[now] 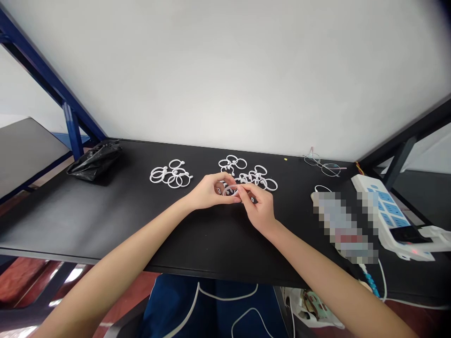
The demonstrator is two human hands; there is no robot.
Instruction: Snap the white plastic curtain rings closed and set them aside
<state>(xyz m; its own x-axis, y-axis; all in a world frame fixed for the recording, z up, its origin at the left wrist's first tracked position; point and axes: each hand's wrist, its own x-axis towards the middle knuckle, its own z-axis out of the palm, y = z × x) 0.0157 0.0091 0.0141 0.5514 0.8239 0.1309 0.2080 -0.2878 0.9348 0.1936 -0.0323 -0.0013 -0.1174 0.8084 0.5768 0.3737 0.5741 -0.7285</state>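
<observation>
Both my hands meet at the middle of a black table. My left hand and my right hand are closed, pinching one white plastic ring between their fingertips. Just behind the hands lies a loose pile of white rings. A second, smaller cluster of white rings lies to the left of my left hand, apart from it.
A crumpled black plastic bag sits at the table's far left. Wire-framed glasses lie at the back right. A white power strip with cables and a blurred-out object occupy the right side. A white wall stands behind.
</observation>
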